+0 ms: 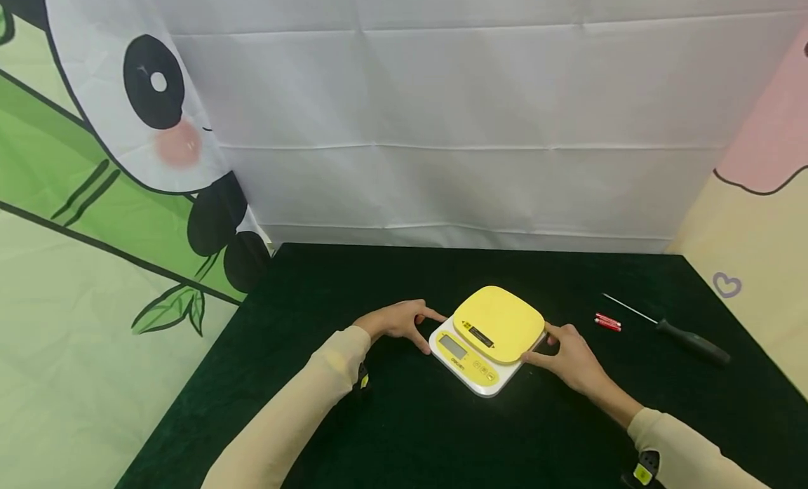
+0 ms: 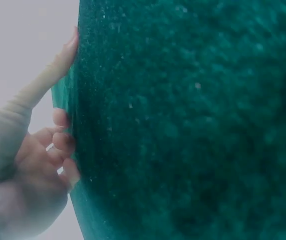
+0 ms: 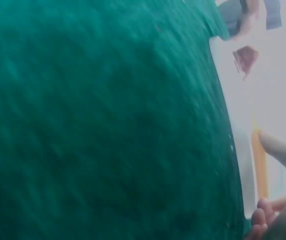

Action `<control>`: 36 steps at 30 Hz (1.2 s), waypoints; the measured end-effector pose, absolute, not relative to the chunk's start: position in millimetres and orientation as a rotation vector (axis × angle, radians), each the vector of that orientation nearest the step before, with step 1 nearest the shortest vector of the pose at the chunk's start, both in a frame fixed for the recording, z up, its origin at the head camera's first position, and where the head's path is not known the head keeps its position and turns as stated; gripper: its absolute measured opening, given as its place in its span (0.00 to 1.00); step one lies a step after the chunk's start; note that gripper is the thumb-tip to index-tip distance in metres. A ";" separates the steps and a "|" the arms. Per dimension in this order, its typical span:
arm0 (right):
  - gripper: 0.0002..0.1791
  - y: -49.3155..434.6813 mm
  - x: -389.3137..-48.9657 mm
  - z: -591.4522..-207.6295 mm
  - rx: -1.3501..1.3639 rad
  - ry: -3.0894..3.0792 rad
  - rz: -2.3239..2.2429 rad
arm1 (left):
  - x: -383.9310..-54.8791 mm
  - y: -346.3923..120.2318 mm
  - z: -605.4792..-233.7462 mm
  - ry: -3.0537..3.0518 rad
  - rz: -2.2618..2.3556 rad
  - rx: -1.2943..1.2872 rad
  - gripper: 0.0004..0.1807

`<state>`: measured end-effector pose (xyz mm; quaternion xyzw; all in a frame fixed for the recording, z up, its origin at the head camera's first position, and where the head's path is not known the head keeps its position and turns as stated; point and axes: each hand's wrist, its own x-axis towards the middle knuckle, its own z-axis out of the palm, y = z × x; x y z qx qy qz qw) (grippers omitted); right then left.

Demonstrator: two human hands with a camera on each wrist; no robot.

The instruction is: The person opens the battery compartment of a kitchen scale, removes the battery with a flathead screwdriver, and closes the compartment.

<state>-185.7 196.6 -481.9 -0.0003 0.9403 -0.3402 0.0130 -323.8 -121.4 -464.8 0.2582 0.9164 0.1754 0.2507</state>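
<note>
A kitchen scale (image 1: 468, 381) with a white body, a yellow top plate (image 1: 499, 320) and a small grey display lies at a slant on the dark green cloth. At its left corner is my left hand (image 1: 402, 319), its straight index finger and thumb spread and right at the white edge. In the left wrist view the left hand (image 2: 30, 165) has its other fingers loosely bent. My right hand (image 1: 571, 359) grips the right side, thumb at the front and index finger farther back. The right wrist view shows that thumb (image 3: 275, 145) against the yellow plate's edge.
Two red batteries (image 1: 608, 322) lie on the cloth right of the scale. Beside them rests a screwdriver (image 1: 694, 343) with a black handle, its shaft pointing back left. A white curtain (image 1: 467, 131) hangs behind the table.
</note>
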 end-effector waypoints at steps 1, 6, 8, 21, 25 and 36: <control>0.55 193.2 -183.0 -483.1 0.015 2.932 -1.063 | -323.5 -122.4 -465.3 2.492 0.476 0.709 0.39; 0.59 184.1 -176.3 -488.1 0.020 2.951 -1.072 | -318.4 -127.5 -469.5 2.495 0.477 0.778 0.39; 0.59 184.2 -178.5 -488.6 0.004 2.952 -1.075 | -315.3 -129.8 -471.4 2.502 0.494 0.803 0.39; 0.54 210.0 -209.1 -478.9 -0.340 2.876 -1.049 | -264.7 -129.2 -479.5 2.701 0.561 0.798 0.42; 0.53 213.7 -219.3 -478.0 -0.452 2.821 -1.053 | -242.8 -128.2 -480.2 2.763 0.574 0.713 0.43; 0.56 209.5 -236.1 -475.6 -0.457 2.627 -0.956 | -192.8 -128.3 -483.4 2.899 0.584 0.707 0.43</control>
